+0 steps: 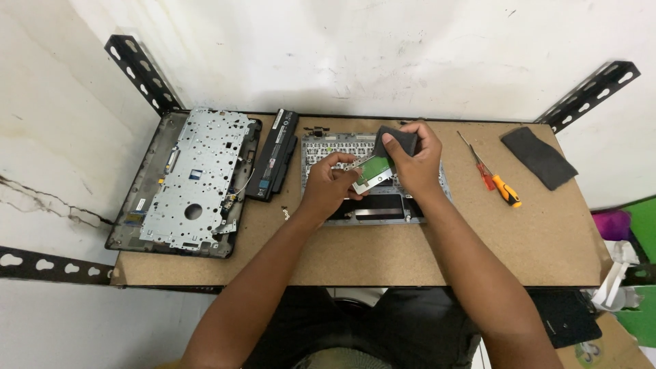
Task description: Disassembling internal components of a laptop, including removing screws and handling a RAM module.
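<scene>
Brown bench (533, 239) carries two screwdrivers (490, 174), one battery (273, 154); my left hand (329, 188) grips one green board (374, 172), my right hand (417, 162) one dark cloth (398, 139).

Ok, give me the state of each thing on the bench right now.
Small green circuit board: held in left hand.
Dark grey cloth: pressed on board by right hand.
Grey laptop keyboard deck: flat, underside up.
Black battery: removed.
Orange-handled screwdriver: lying unused.
</scene>
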